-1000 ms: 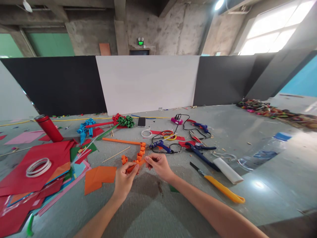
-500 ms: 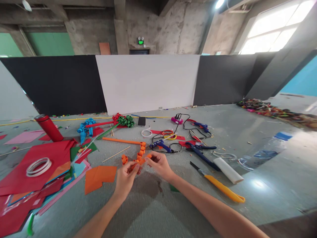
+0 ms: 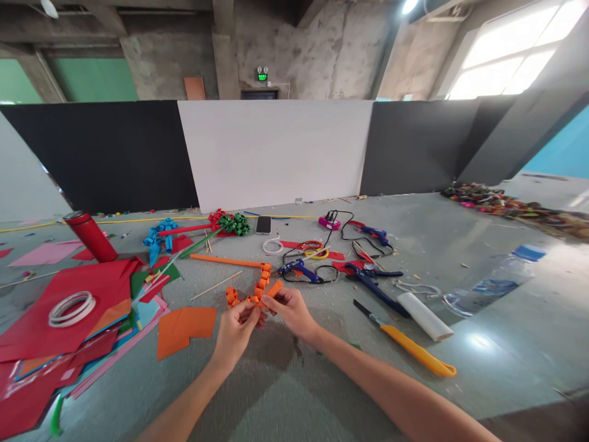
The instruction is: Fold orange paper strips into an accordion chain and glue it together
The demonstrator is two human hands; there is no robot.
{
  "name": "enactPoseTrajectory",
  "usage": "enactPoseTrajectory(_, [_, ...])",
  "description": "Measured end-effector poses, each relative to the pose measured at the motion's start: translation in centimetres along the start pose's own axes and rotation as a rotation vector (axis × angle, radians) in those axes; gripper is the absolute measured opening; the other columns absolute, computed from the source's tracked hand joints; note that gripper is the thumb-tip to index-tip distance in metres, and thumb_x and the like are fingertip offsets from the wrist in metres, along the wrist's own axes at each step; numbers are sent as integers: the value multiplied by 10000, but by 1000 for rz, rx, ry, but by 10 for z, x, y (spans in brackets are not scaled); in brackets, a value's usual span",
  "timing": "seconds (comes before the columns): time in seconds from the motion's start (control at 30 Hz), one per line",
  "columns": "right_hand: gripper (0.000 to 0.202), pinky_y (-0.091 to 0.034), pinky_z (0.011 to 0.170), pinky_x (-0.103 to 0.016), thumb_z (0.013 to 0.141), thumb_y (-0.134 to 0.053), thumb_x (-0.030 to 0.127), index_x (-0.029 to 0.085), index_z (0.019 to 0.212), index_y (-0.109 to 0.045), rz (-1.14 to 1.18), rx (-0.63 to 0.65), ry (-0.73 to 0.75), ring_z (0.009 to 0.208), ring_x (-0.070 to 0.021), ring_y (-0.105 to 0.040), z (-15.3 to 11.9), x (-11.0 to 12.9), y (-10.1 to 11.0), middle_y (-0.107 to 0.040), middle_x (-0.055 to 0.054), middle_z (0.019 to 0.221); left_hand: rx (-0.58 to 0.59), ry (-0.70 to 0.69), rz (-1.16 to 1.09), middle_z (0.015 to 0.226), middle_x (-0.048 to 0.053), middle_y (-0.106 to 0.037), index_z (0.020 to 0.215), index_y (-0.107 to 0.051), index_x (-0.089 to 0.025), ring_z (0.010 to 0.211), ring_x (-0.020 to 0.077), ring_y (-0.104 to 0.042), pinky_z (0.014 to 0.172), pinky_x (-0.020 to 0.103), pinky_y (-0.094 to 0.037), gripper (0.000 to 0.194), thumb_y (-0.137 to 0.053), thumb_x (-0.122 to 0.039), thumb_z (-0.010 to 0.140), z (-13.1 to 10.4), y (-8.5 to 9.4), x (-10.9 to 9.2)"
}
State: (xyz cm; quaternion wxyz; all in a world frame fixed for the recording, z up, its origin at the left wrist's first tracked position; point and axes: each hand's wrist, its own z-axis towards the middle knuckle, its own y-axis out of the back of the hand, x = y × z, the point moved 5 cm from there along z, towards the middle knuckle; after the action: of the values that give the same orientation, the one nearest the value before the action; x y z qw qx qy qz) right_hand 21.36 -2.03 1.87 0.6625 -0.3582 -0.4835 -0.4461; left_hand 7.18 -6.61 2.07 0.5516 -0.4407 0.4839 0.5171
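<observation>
Between my hands is a chain of orange paper loops (image 3: 264, 279), with a flat orange paper strip (image 3: 274, 289) standing out at its near end. My left hand (image 3: 239, 328) pinches the chain's near end. Close beside it, my right hand (image 3: 289, 310) pinches the strip between thumb and fingers. The chain curves from an orange paper stick (image 3: 225, 260) lying behind, round to a curled end left of my fingers. The exact spot where the fingertips meet the paper is partly hidden. Cut orange paper (image 3: 186, 328) lies left of my left hand.
Behind my hands lies a blue glue gun (image 3: 299, 270) with its cable. To the right are pliers (image 3: 375, 285), a yellow-handled knife (image 3: 416, 350), a white roll (image 3: 424, 315) and a plastic bottle (image 3: 494, 282). Red paper sheets (image 3: 105, 282) and a red flask (image 3: 92, 236) are left.
My right hand has shifted slightly down and toward my left hand. The strip's free end now points up and right, showing beyond the fingers. My left hand stays nearly in place.
</observation>
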Motion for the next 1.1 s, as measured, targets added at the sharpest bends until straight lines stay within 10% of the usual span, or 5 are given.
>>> enactPoseTrajectory(1.1, [439,-329,504,-222,849,-638,544,158,648,-580,-179,-30,4,520,-95,-425,0,4,2,-510,27,562,37,24,115,682,56,-700,760,-633,-160,619,185,-661,608,268,-522,337,-586,-476,869,0,-2,2])
